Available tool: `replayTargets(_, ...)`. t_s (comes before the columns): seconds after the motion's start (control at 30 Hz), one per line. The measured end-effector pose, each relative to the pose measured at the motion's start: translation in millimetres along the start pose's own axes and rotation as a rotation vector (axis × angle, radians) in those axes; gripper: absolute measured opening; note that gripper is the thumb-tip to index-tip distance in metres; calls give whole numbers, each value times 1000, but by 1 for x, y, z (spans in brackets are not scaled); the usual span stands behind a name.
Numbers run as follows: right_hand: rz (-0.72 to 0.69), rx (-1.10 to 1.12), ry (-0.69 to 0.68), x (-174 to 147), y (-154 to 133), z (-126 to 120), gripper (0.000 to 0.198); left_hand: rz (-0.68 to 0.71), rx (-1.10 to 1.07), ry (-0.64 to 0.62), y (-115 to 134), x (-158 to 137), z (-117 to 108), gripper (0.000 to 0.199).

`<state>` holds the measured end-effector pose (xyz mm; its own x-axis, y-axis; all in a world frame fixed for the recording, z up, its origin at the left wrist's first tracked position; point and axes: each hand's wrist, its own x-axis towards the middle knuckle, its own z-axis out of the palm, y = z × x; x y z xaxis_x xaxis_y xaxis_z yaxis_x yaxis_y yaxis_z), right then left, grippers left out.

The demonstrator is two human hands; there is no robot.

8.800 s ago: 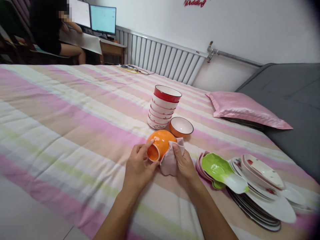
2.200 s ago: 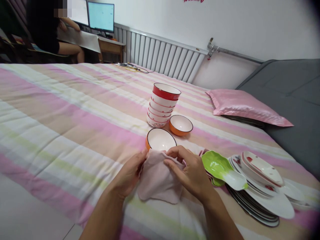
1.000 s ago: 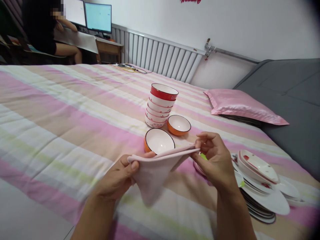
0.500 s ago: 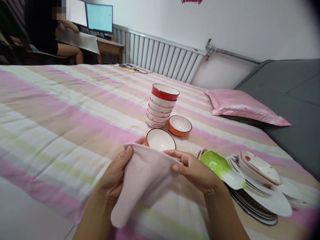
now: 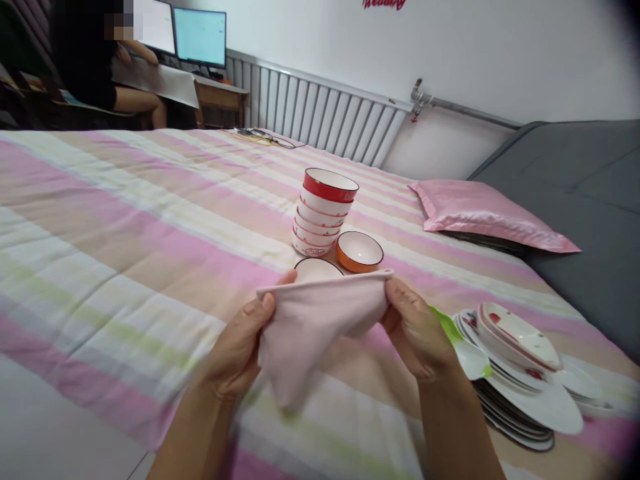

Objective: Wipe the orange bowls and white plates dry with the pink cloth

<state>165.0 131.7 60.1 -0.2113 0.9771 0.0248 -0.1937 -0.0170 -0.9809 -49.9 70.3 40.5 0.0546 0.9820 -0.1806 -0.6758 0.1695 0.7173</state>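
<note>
A pale pink cloth is stretched between my two hands, its lower part hanging in a point. My left hand pinches its left corner between thumb and fingers. The right corner is gripped by my right hand. Just behind the cloth's upper edge shows the white inside of a bowl with a dark rim; its lower part is hidden. An orange bowl, white inside, sits beyond it. Beside that rises a stack of red and white bowls, leaning slightly.
Right of my hands lie stacked plates, oval dishes and a green-and-white dish. A pink pillow rests by the grey headboard. Cables lie on the striped bed cover. A person sits at a desk.
My right hand has moved right and up, pulling the cloth wider. The cloth's hanging end has swung up and to the right, and it now covers more of the near bowl.
</note>
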Motion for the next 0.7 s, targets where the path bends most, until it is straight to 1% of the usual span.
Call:
replayTargets(0.07, -170, -150, 199, -1, -1, 1, 30, -19, 98, -45, -5, 2, 0, 41)
replayTargets(0.13, -347, -359, 363, -3, -3, -3, 30, -59, 222, -133, -8, 4, -1, 32)
replayTargets(0.17, -426, -451, 409, -3, -6, -5, 31, -87, 291, -203, -9, 3, -1, 32)
replayTargets(0.2, -490, -527, 424, -4, -9, -9, 30, -118, 355, -285, -9, 3, -1, 32)
replayTargets(0.23, -540, -583, 403, -5, -12, -13, 29, -154, 410, -378, -9, 1, -1, 32)
replayTargets(0.27, -577, -627, 350, -6, -16, -16, 26, -191, 454, -473, -8, 0, 0, 33)
replayTargets(0.33, -631, -706, 191, -7, -21, -21, 19, -279, 520, -636, -8, -4, 2, 34)
replayTargets(0.4, -661, -768, 29, -7, -22, -22, 15, -346, 583, -752, -8, -5, 4, 37)
replayTargets(0.43, -668, -794, -31, -5, -20, -20, 14, -372, 617, -791, -9, -5, 4, 38)
replayTargets(0.5, -678, -834, -91, -1, -10, -15, 14, -399, 698, -830, -10, -4, 4, 38)
replayTargets(0.57, -710, -855, -83, 6, 5, -9, 15, -402, 811, -826, -11, -1, 1, 40)
replayTargets(0.63, -763, -909, -36, 13, 21, -4, 17, -408, 934, -764, -11, 0, -2, 37)
replayTargets(0.7, -812, -1005, 45, 18, 33, -1, 18, -433, 1013, -689, -12, 1, -4, 32)
